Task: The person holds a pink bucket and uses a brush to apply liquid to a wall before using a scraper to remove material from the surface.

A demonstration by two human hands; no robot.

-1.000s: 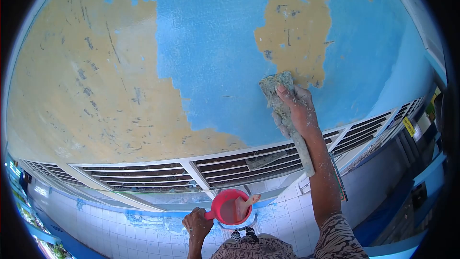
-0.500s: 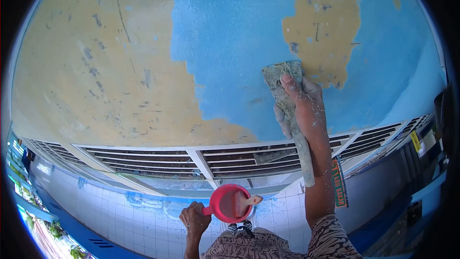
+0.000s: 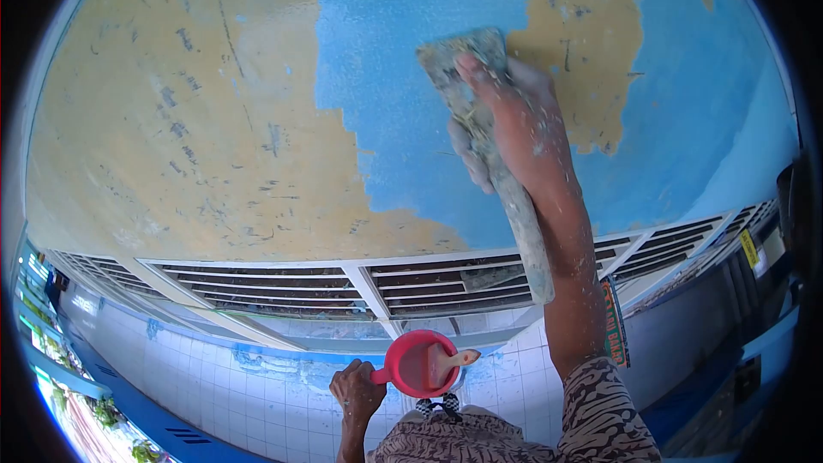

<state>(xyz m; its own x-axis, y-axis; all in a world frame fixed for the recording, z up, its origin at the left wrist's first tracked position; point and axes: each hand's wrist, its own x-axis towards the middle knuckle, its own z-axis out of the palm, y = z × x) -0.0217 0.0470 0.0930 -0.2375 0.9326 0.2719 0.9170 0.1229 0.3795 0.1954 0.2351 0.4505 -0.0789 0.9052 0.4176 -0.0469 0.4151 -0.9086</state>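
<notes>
My right hand (image 3: pixel 519 120) is wrapped round a paint scraper (image 3: pixel 523 231) with a wide, crusted blade and a long pale handle. Its blade is up against the blue paint (image 3: pixel 386 129) of the wall, left of a bare tan patch (image 3: pixel 591 43). Flecks of paint cling to my hand and forearm. Low in the view, my left hand (image 3: pixel 358 390) grips the handle of a red dipper (image 3: pixel 396 364). A paintbrush (image 3: pixel 450 364) leans inside the dipper, its handle sticking out over the right rim.
Tan, scratched wall (image 3: pixel 189 120) spreads across the left side. Below the painted area runs a row of white-framed slatted vents (image 3: pixel 257 287). White floor tiles (image 3: pixel 274 407) with blue smears lie beneath. A green and orange sign (image 3: pixel 615 321) shows behind my right forearm.
My right hand has moved up and slightly left with the paint scraper, and is a little blurred. The left hand with the dipper has shifted slightly right in view.
</notes>
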